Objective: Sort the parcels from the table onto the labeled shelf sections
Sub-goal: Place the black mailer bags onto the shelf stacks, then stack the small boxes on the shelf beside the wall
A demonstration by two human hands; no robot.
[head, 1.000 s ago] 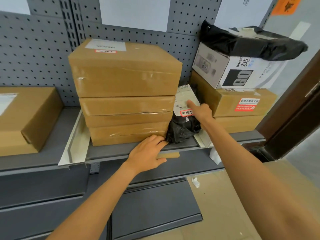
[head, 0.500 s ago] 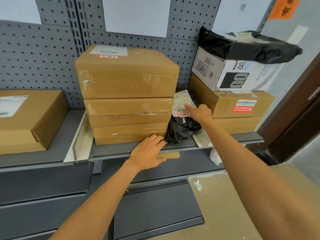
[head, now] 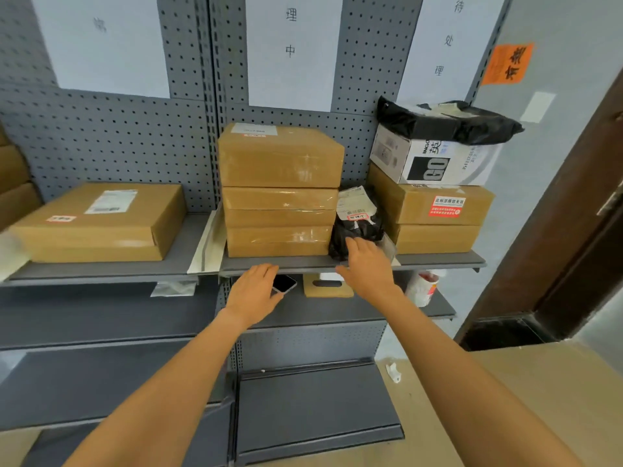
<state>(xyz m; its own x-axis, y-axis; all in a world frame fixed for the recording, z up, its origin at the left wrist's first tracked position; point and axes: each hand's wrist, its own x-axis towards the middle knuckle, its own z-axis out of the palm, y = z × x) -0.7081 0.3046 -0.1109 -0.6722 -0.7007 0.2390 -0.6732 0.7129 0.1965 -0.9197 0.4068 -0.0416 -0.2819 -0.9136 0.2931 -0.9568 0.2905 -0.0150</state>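
Wedging the black bag (head: 357, 230) upright between the box stack (head: 279, 190) and right boxes (head: 435, 214), I kept my right hand (head: 367, 267) and left hand (head: 254, 289) loose-fingered, holding nothing.

The left hand (head: 253, 291) covers part of the phone (head: 284, 283) on the lower shelf. The right hand (head: 369, 267) hides the black bag's (head: 357, 230) lower edge. The leftmost wall sign (head: 99, 42) is blurred, unreadable.
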